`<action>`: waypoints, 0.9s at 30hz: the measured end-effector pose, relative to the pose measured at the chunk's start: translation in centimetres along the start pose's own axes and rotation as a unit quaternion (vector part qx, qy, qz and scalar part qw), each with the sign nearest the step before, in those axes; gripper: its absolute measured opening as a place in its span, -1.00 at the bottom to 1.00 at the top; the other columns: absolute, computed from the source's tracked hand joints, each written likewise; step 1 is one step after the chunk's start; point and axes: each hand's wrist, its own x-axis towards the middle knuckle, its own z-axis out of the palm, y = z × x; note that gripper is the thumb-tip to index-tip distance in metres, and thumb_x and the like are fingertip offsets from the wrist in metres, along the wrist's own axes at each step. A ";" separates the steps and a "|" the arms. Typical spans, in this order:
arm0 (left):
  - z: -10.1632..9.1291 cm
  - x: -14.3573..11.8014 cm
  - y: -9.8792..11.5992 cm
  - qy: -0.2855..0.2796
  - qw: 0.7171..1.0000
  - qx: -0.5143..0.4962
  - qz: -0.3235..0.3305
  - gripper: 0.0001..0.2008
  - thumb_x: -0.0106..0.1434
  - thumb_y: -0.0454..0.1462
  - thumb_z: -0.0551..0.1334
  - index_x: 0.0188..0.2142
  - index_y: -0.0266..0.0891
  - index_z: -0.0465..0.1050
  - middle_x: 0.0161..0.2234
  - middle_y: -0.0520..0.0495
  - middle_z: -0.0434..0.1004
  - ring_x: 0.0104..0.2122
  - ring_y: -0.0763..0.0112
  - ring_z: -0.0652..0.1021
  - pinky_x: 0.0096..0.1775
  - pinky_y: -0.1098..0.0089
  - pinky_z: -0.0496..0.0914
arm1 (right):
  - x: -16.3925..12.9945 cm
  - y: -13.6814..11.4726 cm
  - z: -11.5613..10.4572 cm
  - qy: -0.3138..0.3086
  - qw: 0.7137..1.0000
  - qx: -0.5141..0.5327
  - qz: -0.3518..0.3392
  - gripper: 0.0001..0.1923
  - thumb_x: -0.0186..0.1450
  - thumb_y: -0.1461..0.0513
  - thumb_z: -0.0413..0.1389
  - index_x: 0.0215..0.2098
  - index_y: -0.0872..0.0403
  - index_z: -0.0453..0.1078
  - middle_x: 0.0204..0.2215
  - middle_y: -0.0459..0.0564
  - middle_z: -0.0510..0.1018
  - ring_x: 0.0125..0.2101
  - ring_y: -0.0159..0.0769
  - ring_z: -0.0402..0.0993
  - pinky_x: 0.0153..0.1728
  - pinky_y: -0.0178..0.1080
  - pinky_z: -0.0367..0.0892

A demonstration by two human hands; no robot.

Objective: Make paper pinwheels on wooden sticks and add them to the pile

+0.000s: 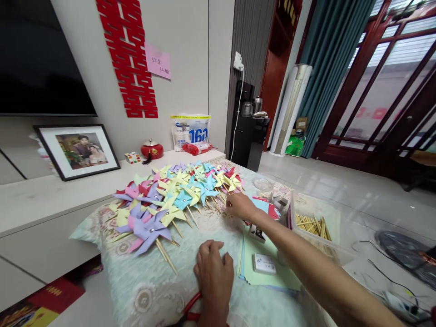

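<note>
Paper pinwheels (177, 195) in purple, yellow, blue and pink lie heaped on a floral cloth-covered table (136, 281), ahead and to the left of both hands. Most of their wooden sticks run toward the person, slanting down and to the right; the nearest purple pinwheel's stick (166, 256) ends just left of the left hand. The right hand (240, 205) reaches forward to the pile's right edge, its fingers curled at the sticks there; whether it grips one cannot be told. The left hand (214, 277) rests nearer the person on the cloth, fingers bent and loosely closed, palm down over red scissor handles (190, 309) that the picture's lower edge cuts off. Under the right forearm lies a stack of green paper sheets (262, 268). A clear box of sticks (313, 225) sits to that arm's right.
</note>
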 end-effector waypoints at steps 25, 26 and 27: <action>-0.4 -0.1 0.7 0.002 1.000 0.030 0.000 -0.80 0.27 -0.36 0.14 -0.15 -0.17 0.47 -0.01 -0.18 0.42 -0.01 0.11 0.45 -0.10 0.16 0.29 | -4.6 12.1 -1.6 -0.057 0.994 -0.084 -0.051 -0.53 0.00 0.45 0.24 -0.11 0.05 0.54 -0.07 0.09 0.61 -0.09 -0.11 0.51 -0.19 -0.32 0.29; -0.4 -0.1 0.7 0.001 1.000 0.030 0.001 -0.80 0.27 -0.37 0.13 -0.15 -0.17 0.47 -0.01 -0.18 0.41 -0.01 0.11 0.45 -0.09 0.16 0.29 | -4.5 12.1 -1.6 -0.062 0.993 -0.083 -0.053 -0.53 -0.01 0.44 0.25 -0.11 0.05 0.55 -0.09 0.08 0.62 -0.10 -0.11 0.52 -0.20 -0.32 0.29; -0.4 -0.1 0.6 -0.002 1.000 0.029 0.001 -0.79 0.26 -0.37 0.13 -0.15 -0.17 0.47 0.00 -0.18 0.41 0.00 0.10 0.45 -0.09 0.16 0.29 | -4.5 12.0 -1.5 -0.066 0.993 -0.082 -0.055 -0.52 -0.02 0.43 0.26 -0.11 0.05 0.55 -0.10 0.08 0.62 -0.11 -0.11 0.52 -0.20 -0.32 0.30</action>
